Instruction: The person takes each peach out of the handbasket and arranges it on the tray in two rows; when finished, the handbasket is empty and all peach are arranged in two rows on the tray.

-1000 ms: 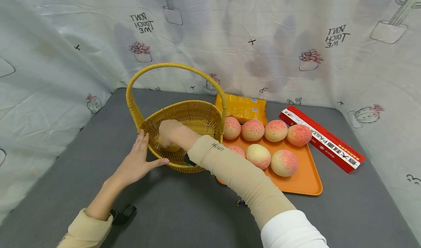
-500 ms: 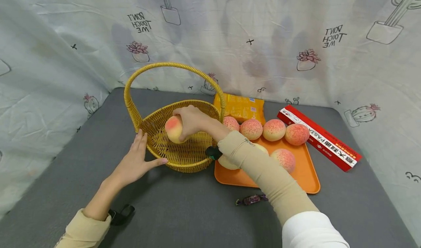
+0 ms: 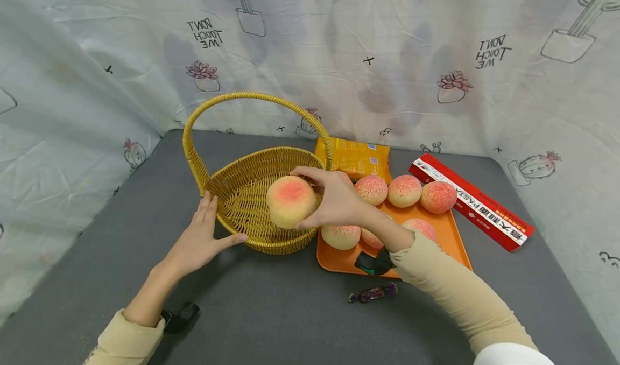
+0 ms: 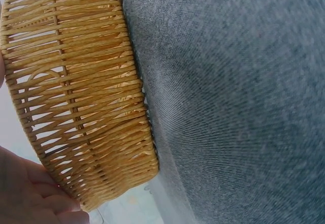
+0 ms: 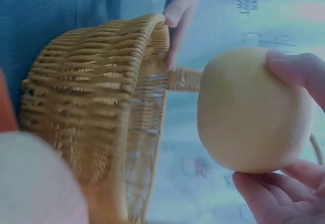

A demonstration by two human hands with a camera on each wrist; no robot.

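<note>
Since the frame a second ago, the right hand (image 3: 339,201) has come up out of the wicker basket (image 3: 252,192) and now holds a peach (image 3: 290,201) above the basket's right rim, close to the orange tray (image 3: 448,252). Its fingers and thumb curl round the fruit, thumb below and fingers over the top. The left hand (image 3: 201,238) stays where it was, fingers straight and spread, pressed flat against the basket's near left wall. The basket now looks empty inside. More peaches (image 3: 404,190) lie on the tray to the right. Far right, a red box (image 3: 472,203) reads "PASTA". The curtain (image 3: 310,47) behind shows mirrored lettering, "DON'T TOUCH ME". A wrapped candy (image 3: 372,293) lies on the grey table (image 3: 271,311), near the tray.
</note>
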